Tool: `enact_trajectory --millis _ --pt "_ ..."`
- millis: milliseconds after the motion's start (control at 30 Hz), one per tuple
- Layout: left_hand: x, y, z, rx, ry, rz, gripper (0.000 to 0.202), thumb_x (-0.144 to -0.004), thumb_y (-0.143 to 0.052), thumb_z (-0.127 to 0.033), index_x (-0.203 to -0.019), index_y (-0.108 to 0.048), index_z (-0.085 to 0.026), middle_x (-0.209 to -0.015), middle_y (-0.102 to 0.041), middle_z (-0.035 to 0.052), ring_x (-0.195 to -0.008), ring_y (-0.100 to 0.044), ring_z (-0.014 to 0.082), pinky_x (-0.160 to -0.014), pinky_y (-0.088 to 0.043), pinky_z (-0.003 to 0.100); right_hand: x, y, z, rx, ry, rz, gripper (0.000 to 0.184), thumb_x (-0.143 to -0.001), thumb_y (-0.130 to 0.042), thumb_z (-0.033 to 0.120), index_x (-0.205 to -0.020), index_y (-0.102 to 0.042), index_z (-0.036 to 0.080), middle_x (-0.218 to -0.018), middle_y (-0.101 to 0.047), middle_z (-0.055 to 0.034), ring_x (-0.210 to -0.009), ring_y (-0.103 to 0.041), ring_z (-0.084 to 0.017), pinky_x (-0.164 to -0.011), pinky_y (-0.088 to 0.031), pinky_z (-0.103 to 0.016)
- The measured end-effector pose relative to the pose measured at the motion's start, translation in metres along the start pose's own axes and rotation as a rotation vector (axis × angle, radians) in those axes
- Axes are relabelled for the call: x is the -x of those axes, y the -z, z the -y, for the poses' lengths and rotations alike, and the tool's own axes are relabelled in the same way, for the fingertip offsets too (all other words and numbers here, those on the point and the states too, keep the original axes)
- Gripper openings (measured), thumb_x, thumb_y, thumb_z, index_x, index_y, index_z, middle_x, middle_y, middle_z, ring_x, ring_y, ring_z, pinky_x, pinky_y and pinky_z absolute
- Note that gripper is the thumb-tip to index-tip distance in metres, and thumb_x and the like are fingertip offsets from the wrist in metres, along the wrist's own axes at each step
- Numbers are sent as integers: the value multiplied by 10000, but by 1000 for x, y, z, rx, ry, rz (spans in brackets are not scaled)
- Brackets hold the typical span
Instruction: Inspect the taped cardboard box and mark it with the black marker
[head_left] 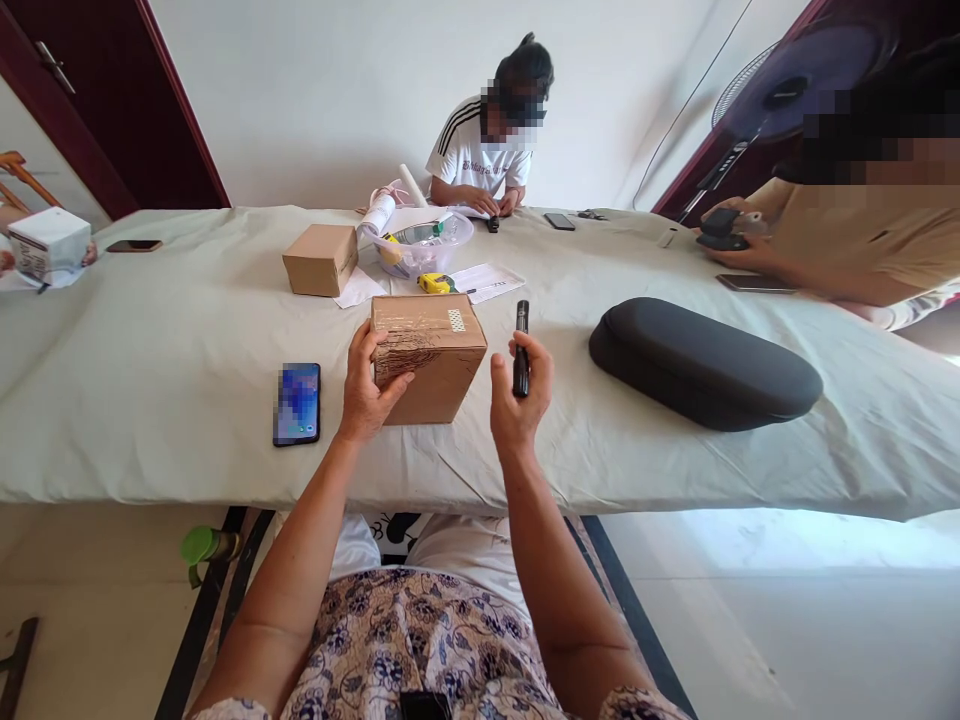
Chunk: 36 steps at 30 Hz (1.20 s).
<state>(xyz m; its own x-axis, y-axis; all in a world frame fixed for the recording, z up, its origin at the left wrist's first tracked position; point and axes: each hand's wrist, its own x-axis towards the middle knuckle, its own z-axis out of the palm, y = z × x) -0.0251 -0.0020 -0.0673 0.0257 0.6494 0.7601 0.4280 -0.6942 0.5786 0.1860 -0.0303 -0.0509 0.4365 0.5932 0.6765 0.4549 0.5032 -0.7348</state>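
Note:
A brown cardboard box (431, 375) stands on the cloth in front of me, slightly tilted. Dark scribble-like lines run over its top left part, and a small white printed patch is near its top right. My left hand (366, 390) grips the box's left side, thumb across the near face and fingers over the top edge. To the right of the box, apart from it, my right hand (525, 400) is closed around a short black cylinder (522, 345) held upright. Whether this is a small flashlight or a thick marker I cannot tell.
Left of the box lies a phone (297, 404); on the right is a black hard case (705, 365). Farther back are a smaller carton (321, 260), a plastic basin (456, 240) of items and a yellow tape measure (436, 284). Other people sit around the table.

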Motion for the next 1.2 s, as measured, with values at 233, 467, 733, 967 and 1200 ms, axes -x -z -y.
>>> enact_trajectory --millis 233,467,733,967,1200 --pt "0 0 0 -16 -24 -1 637 -896 -719 -401 -1437 -403 -282 -1588 -397 166 -1501 -409 298 -1138 -464 459 3 6 -88 723 -261 435 444 -871 -608 353 -1275 -675 184 -1232 -684 -173 -1159 -561 -329 -1002 -412 -496" --pt "1 -1 -2 -27 7 -7 650 -890 -725 -409 -1438 -395 -291 -1598 -388 164 -1502 -405 303 -1162 -438 476 18 7 -95 876 -215 534 428 -903 -621 434 -1263 -714 221 -1333 -631 -171 -1254 -515 -340 -1024 -368 -485" --pt "-4 -7 0 30 39 29 711 -911 -700 -445 -1515 -352 -303 -1622 -390 154 -1523 -397 284 -1210 -399 460 20 9 -105 736 -206 325 392 -910 -550 329 -1256 -684 204 -1333 -634 -166 -1219 -555 -312 -1018 -420 -480" --pt "21 2 -5 62 139 -45 820 -940 -608 -569 -1611 -212 -311 -1638 -387 179 -1479 -469 286 -1094 -510 416 20 9 -112 643 -238 221 340 -900 -513 293 -1181 -676 191 -1239 -681 -164 -1175 -593 -293 -986 -466 -453" --pt "51 79 16 -682 650 -276 686 -941 -530 -475 -1499 -403 -97 -1411 -591 253 -1364 -550 378 -1132 -436 536 18 9 -119 595 -259 125 368 -876 -474 270 -1186 -649 174 -1192 -693 -168 -1148 -606 -296 -975 -479 -455"
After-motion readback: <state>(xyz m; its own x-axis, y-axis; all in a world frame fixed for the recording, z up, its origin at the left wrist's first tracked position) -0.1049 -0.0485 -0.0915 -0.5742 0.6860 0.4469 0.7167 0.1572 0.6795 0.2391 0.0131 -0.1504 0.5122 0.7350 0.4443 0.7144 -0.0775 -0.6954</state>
